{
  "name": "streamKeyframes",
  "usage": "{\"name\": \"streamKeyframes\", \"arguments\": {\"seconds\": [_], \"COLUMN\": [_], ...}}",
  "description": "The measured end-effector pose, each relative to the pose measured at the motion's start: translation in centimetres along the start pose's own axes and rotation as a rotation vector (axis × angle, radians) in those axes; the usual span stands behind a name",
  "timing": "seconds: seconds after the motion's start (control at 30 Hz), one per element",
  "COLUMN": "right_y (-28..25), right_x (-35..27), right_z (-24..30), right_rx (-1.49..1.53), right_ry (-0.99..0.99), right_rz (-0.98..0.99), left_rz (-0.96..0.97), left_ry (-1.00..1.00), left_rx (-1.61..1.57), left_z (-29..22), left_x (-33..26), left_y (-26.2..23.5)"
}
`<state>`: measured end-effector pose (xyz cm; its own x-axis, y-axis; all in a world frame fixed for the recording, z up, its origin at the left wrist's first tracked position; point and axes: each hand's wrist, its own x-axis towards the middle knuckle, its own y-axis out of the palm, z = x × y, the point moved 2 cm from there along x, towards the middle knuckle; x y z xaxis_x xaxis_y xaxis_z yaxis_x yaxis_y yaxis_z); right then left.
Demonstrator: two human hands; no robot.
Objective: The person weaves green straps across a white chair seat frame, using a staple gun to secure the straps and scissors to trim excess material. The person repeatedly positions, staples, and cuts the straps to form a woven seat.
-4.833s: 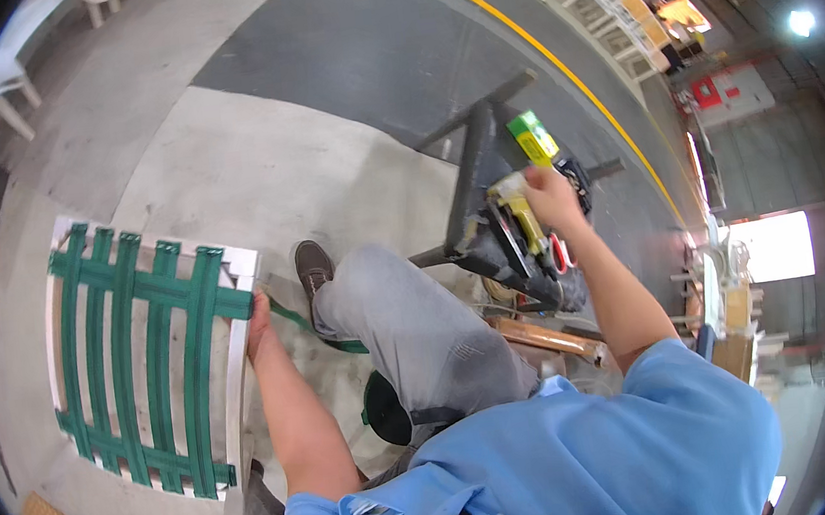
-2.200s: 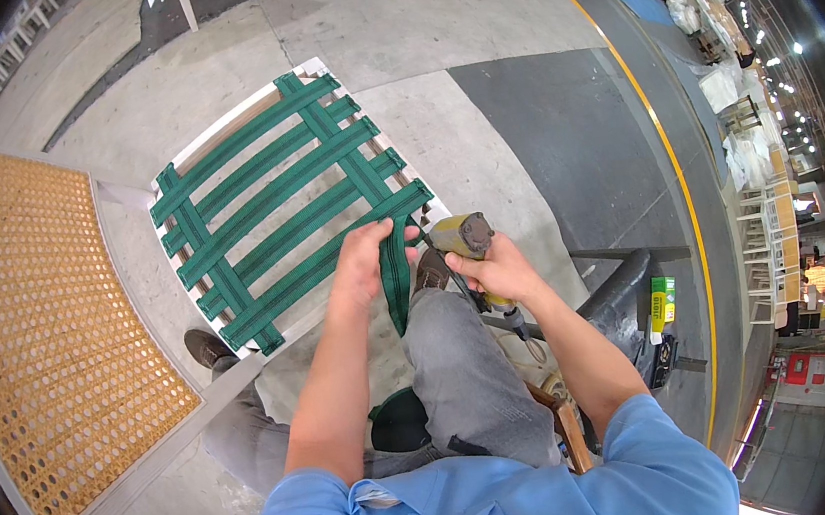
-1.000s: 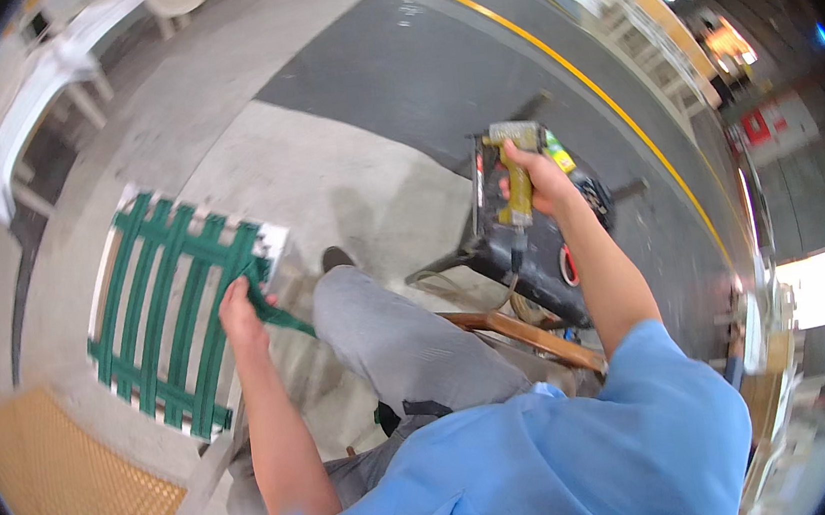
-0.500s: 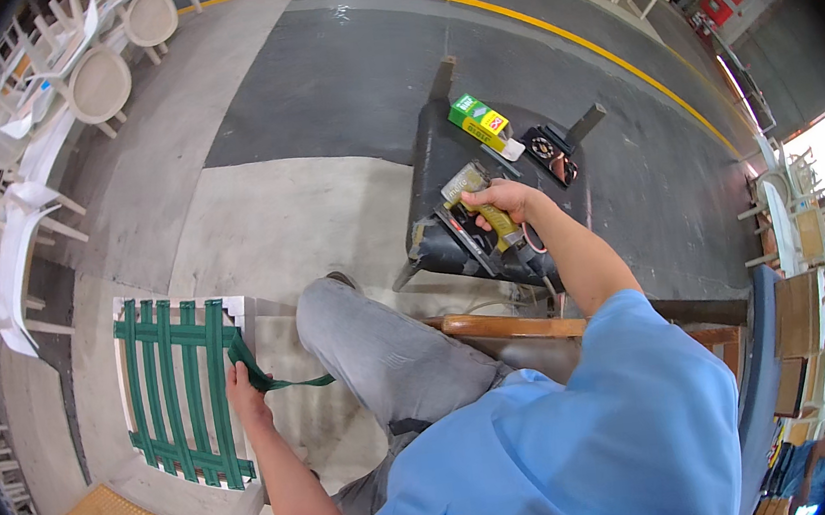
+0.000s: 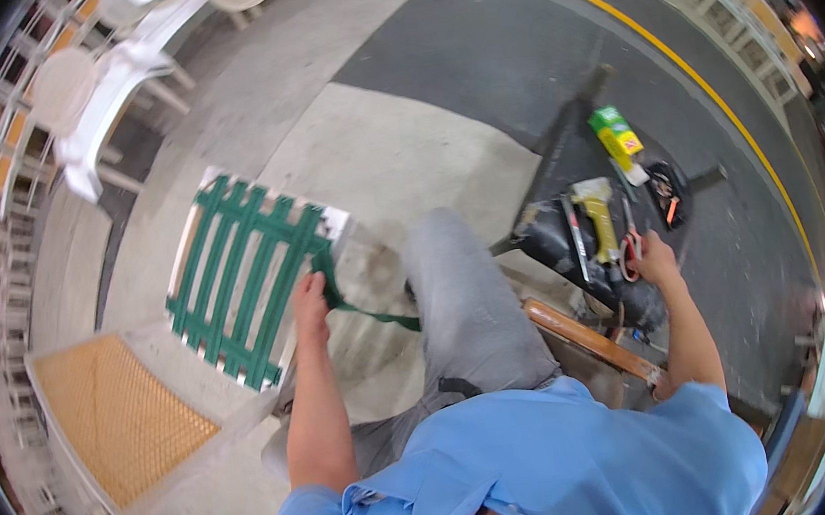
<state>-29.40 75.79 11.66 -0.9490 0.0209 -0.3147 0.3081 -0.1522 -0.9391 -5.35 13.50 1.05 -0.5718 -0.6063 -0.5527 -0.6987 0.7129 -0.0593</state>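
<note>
My left hand (image 5: pixel 310 300) is closed on the loose end of a green webbing strap (image 5: pixel 375 314), beside a seat frame (image 5: pixel 338 223) laced with crossing green straps (image 5: pixel 250 259). The strap's tail hangs toward my grey-trousered knee. On the right, my right hand (image 5: pixel 657 258) has its fingers closed at the red handles of a pair of scissors (image 5: pixel 630 253), whose blades point away from me over a worn black seat (image 5: pixel 556 232). A yellow-green staple gun (image 5: pixel 597 218) lies left of the scissors, untouched. A slim silver and red tool (image 5: pixel 575 237) rests beside it.
Also on the black seat are a green and yellow box (image 5: pixel 615 139) and a black dish (image 5: pixel 666 196) of small items. A wooden rail (image 5: pixel 590 337) stands close by my right side. A woven cane panel (image 5: pixel 122 414) lies at lower left. White chairs (image 5: pixel 119 97) crowd the far left.
My right hand has let go of the staple gun, now lying on the black seat, and has taken the scissors' handles. The left hand still grips the strap. The whole view has turned.
</note>
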Motion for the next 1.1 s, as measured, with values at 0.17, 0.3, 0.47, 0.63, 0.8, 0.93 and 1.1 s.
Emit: {"name": "streamKeyframes", "arguments": {"seconds": [0.17,0.3,0.47,0.63,0.8,0.93,1.1], "right_y": [-3.4,-7.0,-6.1,-1.1,4.6,8.1,9.4], "right_x": [-2.8,-4.9,-2.6,-0.8,0.5,0.9,1.2], "right_z": [0.0,6.5,23.6,39.8,47.4,49.7,50.7], "right_rx": [0.416,0.837,0.474,-0.148,-0.318,-0.459,-0.462], "right_ry": [0.289,-0.148,-0.899,-1.440,-1.768,-1.850,-1.919], "right_rz": [0.231,0.191,0.138,0.217,0.290,0.354,0.376], "left_rz": [0.062,0.039,0.083,0.112,0.147,0.127,0.180], "left_ry": [0.006,-0.110,-0.167,-0.274,-0.218,-0.229,-0.204], "left_rx": [-0.092,0.027,-0.230,-0.420,-0.454,-0.431,-0.389], "left_z": [0.3,-1.6,-6.3,-7.1,-6.5,-6.3,-6.6], "left_x": [-2.7,-4.3,-1.2,-0.5,-1.3,-1.4,-1.4], "left_y": [0.6,-0.3,0.0,-0.5,-1.3,-1.6,-1.8]}}
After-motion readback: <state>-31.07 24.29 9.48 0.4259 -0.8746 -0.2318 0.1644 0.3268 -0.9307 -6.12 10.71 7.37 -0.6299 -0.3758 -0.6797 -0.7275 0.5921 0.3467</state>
